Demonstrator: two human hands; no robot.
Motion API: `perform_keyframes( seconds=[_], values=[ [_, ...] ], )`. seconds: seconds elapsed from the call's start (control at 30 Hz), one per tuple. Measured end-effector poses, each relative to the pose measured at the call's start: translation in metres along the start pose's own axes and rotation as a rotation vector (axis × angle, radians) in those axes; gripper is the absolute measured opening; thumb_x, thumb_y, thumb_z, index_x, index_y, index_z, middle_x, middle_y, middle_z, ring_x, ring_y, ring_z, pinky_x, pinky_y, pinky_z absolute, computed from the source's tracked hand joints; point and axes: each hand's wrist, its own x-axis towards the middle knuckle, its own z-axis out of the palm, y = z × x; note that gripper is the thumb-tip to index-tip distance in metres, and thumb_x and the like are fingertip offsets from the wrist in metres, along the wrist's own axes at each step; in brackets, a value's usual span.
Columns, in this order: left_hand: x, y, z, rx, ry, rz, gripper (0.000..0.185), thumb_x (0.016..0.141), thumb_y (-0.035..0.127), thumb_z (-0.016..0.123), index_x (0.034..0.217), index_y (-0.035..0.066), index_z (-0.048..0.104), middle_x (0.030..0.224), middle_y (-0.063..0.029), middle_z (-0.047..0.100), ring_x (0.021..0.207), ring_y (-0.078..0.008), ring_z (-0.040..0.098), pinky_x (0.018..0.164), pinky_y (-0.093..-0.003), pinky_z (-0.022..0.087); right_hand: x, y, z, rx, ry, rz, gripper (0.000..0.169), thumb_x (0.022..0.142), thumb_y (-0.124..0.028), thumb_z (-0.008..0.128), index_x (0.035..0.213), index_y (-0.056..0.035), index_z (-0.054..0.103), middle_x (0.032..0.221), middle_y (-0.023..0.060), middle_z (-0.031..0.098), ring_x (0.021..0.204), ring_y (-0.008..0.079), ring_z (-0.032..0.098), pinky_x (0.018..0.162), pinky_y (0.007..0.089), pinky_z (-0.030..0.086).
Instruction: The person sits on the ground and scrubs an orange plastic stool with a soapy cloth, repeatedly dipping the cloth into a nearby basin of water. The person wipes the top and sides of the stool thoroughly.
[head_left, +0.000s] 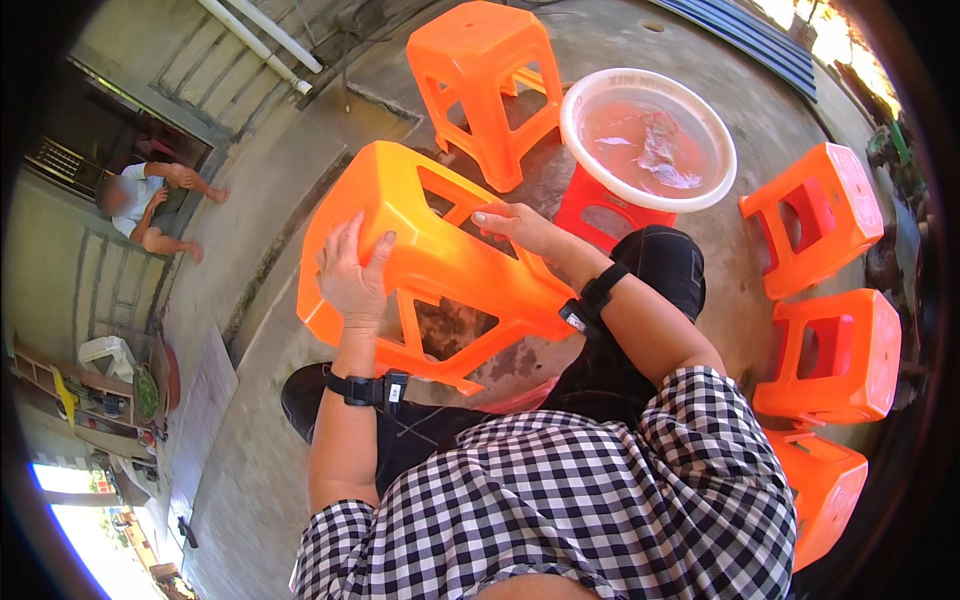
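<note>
An orange plastic stool (465, 274) lies tipped between my knees, its seat facing left. My left hand (351, 274) grips it at the seat's edge, fingers on the seat and thumb on the side. Further right, my right hand (521, 225) has its fingers curled at the stool's upper side rail, partly hiding the contact. Beyond that hand a round white plastic basin (574, 161) holds cloudy water and a crumpled, wet cloth-like thing (664, 150). A red plastic stool (600, 217) supports the basin.
Another orange stool (480, 82) stands upright beside the basin. Several more line the right side, including one stool (817, 217) and a nearer stool (832, 356). A person (154, 206) sits in a doorway at left. Blue corrugated sheeting (750, 41) lies at the back.
</note>
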Motion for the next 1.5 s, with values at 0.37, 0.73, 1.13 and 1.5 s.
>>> perform_keyframes(
  seconds=[0.37,0.73,1.13,1.5],
  values=[
    [-0.024,0.034,0.002,-0.608,-0.153,-0.172,0.063,0.091,0.044,0.072,0.141,0.007,0.059,0.138,-0.0146,0.058,0.136,-0.0304,0.044,0.108,-0.0471,0.039,0.001,0.012,0.017,0.335,-0.068,0.035,0.08,0.096,-0.064,0.057,0.144,0.0004,0.052,0.145,0.0172,0.054,0.134,0.027,0.049,0.113,0.0397,0.037],
    [-0.057,-0.094,-0.028,-0.789,-0.303,-1.167,0.06,0.098,0.047,0.06,0.138,0.002,0.058,0.128,-0.0146,0.065,0.118,-0.0262,0.062,0.102,-0.0398,0.047,-0.004,0.016,0.024,0.817,0.152,0.193,0.076,0.096,-0.058,0.062,0.135,0.0075,0.056,0.135,0.0213,0.059,0.125,0.0282,0.056,0.106,0.041,0.042],
    [-0.076,-0.107,-0.005,-1.484,-0.273,-0.959,0.045,0.103,0.039,0.054,0.129,0.002,0.062,0.13,-0.0087,0.066,0.119,-0.0237,0.062,0.104,-0.0387,0.048,-0.004,0.011,0.031,0.84,0.233,0.102,0.061,0.095,-0.046,0.07,0.124,0.0077,0.063,0.11,0.0145,0.068,0.101,0.0219,0.066,0.087,0.037,0.051],
    [-0.04,-0.141,0.044,-1.553,-0.28,-0.923,0.043,0.102,0.038,0.055,0.127,0.003,0.064,0.128,-0.0085,0.068,0.118,-0.0234,0.062,0.104,-0.0373,0.046,0.079,0.064,0.022,0.604,0.452,0.036,0.049,0.093,-0.04,0.075,0.111,0.0054,0.07,0.098,0.012,0.074,0.08,0.0184,0.071,0.073,0.032,0.057]
  ],
)
